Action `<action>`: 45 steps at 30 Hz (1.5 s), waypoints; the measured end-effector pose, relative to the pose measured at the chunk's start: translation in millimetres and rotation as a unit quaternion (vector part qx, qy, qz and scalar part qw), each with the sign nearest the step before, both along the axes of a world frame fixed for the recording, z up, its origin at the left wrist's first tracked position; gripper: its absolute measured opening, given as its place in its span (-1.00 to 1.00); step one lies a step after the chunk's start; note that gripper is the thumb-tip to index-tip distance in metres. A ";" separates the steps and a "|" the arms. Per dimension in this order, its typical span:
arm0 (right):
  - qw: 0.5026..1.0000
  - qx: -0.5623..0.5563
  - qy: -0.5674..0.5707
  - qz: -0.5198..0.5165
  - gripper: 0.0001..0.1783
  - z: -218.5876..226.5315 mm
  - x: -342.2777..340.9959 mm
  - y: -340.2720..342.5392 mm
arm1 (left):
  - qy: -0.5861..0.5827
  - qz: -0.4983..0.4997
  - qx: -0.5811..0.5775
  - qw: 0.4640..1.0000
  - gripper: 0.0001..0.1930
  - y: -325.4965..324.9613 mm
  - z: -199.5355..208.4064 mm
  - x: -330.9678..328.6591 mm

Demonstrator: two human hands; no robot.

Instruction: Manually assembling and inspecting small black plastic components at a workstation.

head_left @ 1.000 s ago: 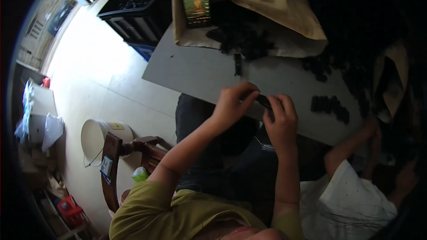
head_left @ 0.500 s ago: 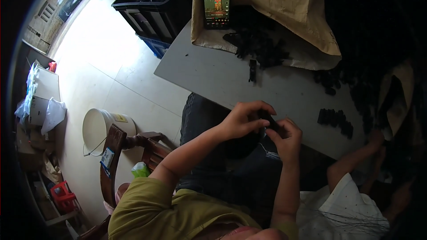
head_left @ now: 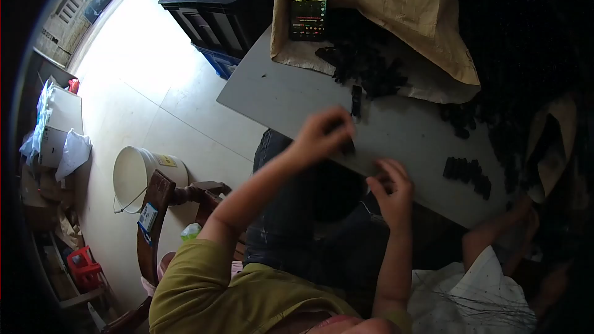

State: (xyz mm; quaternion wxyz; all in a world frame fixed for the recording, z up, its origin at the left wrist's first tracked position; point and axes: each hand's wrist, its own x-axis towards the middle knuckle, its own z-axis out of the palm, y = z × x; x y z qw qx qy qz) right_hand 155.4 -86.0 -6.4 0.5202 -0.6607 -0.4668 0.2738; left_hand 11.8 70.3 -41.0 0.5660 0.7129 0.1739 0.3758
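Note:
My left hand [head_left: 323,135] is over the table's near edge, its fingers curled and smeared by motion. A small dark piece [head_left: 349,146] shows just under its fingers; whether they grip it I cannot tell. My right hand [head_left: 393,190] is at the same edge with thumb and fingers apart, and I see nothing between them. Beyond my left hand a single black part [head_left: 356,101] lies on the grey table [head_left: 297,96]. Behind it, a heap of small black parts [head_left: 374,74] rests on brown paper [head_left: 396,3]. More black parts [head_left: 467,176] lie in a row on the right.
A phone [head_left: 309,6] with a lit screen leans on the paper. Beyond the table's left corner stands a black crate [head_left: 216,25]. A white bucket [head_left: 133,179] and a wooden chair [head_left: 159,195] are at left. Another person's arm [head_left: 495,232] reaches in from the right.
My hands have come apart from the dark piece they held together. The left moved up and leftward over the table edge; the right opened, staying near its place. The phone's picture changed.

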 end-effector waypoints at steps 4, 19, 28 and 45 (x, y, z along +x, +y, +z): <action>0.999 -0.019 -0.038 -0.034 -0.80 -11.5 33.5 -14.3 | 0.095 0.201 0.158 0.962 -0.77 94.5 9.6 -13.7; 0.775 -0.120 -0.515 -0.346 -0.38 -27.5 139.0 -43.0 | 0.138 0.204 0.189 0.950 -0.88 130.2 37.0 -24.1; 0.763 -0.347 -0.484 -0.250 -0.30 -27.6 142.0 -10.9 | 0.274 0.117 0.285 0.911 -0.69 56.5 29.6 21.2; 0.863 0.005 -0.469 -0.186 -0.46 -37.3 97.8 -6.4 | 0.284 0.046 0.293 0.912 -0.63 54.6 32.2 8.1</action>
